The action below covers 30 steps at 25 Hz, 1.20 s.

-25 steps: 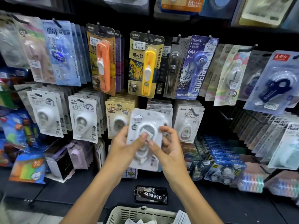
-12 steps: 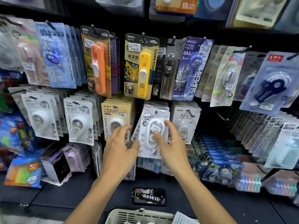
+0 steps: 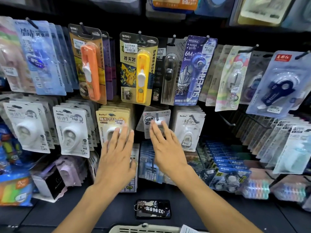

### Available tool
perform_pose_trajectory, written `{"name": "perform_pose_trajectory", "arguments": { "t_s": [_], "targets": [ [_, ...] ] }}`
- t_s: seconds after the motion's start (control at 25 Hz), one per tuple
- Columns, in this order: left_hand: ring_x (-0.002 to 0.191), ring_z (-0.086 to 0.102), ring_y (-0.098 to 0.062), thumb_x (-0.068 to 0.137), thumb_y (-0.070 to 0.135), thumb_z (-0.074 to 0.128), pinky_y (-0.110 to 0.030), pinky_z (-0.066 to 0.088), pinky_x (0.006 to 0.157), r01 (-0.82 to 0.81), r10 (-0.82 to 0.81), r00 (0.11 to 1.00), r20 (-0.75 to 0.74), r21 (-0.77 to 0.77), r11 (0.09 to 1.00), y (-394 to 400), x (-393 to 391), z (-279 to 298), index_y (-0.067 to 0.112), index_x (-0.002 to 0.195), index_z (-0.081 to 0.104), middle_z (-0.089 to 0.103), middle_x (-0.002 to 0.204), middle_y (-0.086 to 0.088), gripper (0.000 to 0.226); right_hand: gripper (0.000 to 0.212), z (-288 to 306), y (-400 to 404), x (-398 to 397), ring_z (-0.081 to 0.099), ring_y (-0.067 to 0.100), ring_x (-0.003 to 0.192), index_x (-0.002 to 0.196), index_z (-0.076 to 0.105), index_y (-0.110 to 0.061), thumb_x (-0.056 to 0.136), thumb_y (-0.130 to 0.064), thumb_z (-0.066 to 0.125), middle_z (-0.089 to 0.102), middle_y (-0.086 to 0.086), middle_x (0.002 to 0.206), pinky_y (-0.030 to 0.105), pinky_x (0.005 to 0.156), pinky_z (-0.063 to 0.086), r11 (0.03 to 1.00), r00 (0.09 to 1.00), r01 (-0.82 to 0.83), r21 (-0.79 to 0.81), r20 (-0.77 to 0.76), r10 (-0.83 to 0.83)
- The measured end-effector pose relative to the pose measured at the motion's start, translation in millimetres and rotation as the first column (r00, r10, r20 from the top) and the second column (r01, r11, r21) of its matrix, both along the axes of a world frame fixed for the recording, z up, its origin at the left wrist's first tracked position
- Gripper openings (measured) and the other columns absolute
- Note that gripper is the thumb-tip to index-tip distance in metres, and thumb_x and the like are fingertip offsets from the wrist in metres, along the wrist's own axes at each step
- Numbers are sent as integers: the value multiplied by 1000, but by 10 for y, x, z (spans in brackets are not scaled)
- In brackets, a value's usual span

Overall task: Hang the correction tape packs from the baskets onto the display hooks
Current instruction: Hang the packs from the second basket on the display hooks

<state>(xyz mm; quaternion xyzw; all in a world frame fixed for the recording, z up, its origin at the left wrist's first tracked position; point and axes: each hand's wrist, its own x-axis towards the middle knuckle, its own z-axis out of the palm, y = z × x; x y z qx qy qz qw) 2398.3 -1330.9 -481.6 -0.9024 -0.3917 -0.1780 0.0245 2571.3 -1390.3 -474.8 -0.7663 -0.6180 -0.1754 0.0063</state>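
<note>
A white correction tape pack (image 3: 148, 117) hangs on a display hook (image 3: 157, 116) in the middle row. My right hand (image 3: 165, 145) lies flat against the pack's front with fingers spread, covering most of it. My left hand (image 3: 117, 153) is open, fingers spread, its fingertips touching the yellow-carded pack (image 3: 109, 121) on the neighbouring hook to the left. Neither hand grips anything. The rim of a cream basket (image 3: 144, 229) shows at the bottom edge, with a white pack corner (image 3: 187, 230) inside it.
Full hooks of white packs (image 3: 70, 130) hang left and right (image 3: 189, 130). Orange (image 3: 90, 71) and yellow (image 3: 142, 71) items hang above. A phone with a key tag (image 3: 152, 209) lies on the dark shelf below. Bare hooks (image 3: 227, 121) stick out to the right.
Both hands carried the white pack up and forward from in front of the shelf to the hook. It now hangs there and the fingers have opened flat.
</note>
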Motion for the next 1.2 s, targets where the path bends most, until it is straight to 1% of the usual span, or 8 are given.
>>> {"name": "perform_pose_trajectory", "arguments": {
  "t_s": [0.16, 0.32, 0.48, 0.64, 0.72, 0.84, 1.0, 1.2],
  "targets": [
    [143, -40, -14, 99, 41, 45, -43, -9, 125, 3, -3, 1000, 18, 9, 1000, 98, 54, -5, 21, 161, -17, -41, 156, 5, 90, 74, 113, 393, 90, 2, 38, 154, 160, 11, -7, 96, -17, 46, 3, 10, 169, 48, 125, 11, 997, 998, 67, -43, -7, -67],
    [143, -42, -15, 100, 41, 43, -44, -8, 125, -13, 13, 1000, -14, 17, 1000, 131, 49, -34, 19, 161, -15, -44, 154, 5, 87, 76, 141, 617, 96, -1, 41, 154, 158, 14, -6, 92, -16, 51, 4, 14, 169, 48, 123, 17, 993, 992, 108, -45, -57, -110],
    [145, -40, -15, 100, 39, 44, -40, -3, 126, 22, -22, 1000, 16, 2, 1000, 140, 29, -40, 18, 162, -11, -46, 152, 6, 86, 79, 15, 540, 44, 24, 38, 148, 157, 20, -4, 87, -13, 56, 10, 16, 167, 46, 121, 23, 998, 995, 61, 33, -78, -59],
    [153, -25, -14, 102, 36, 45, -35, -2, 125, 109, -108, 994, 32, -16, 994, 32, -49, -125, 19, 163, -4, -32, 163, 5, 80, 72, -243, 278, -1, 20, 28, 153, 159, 21, -8, 94, -7, 51, 10, 8, 170, 39, 124, 21, 990, 941, -79, -120, -338, 34],
    [158, 6, -21, 101, 32, 49, -40, 17, 127, 160, -159, 987, 13, -68, 985, -89, -94, -260, 17, 163, 14, 3, 172, -3, 73, 62, -626, -115, -110, 24, 24, 153, 156, 34, -12, 96, -6, 47, 20, 4, 168, 40, 122, 27, 993, 869, -101, -69, -491, 54],
    [140, 45, -28, 97, 30, 57, -42, 42, 111, 207, -303, 933, -194, -400, 893, -432, -183, -791, 22, 152, 42, 48, 154, -6, 57, 38, -1580, -1066, -360, 58, 28, 126, 132, 63, -17, 97, -12, 50, 60, 3, 141, 38, 98, 50, 987, 736, -12, -161, -670, -100],
    [128, 55, -27, 93, 27, 60, -38, 48, 102, 45, -479, 733, -483, -669, 742, -910, -464, -1823, 28, 139, 56, 60, 138, -2, 46, 22, -2520, -1995, -572, 66, 32, 105, 111, 69, -14, 95, -19, 55, 72, 10, 113, 38, 85, 53, 874, 622, 44, -484, -671, -403],
    [106, 63, -23, 92, 25, 68, -29, 48, 87, -38, -431, 851, -300, -854, 519, -1343, -585, -2478, 17, 118, 68, 69, 117, -3, 27, 49, -2664, -2084, -587, 60, 22, 113, 129, 59, -17, 87, -35, 75, 61, -2, 124, 29, 85, 45, 863, 313, 135, -486, -806, -503]
  ]
}}
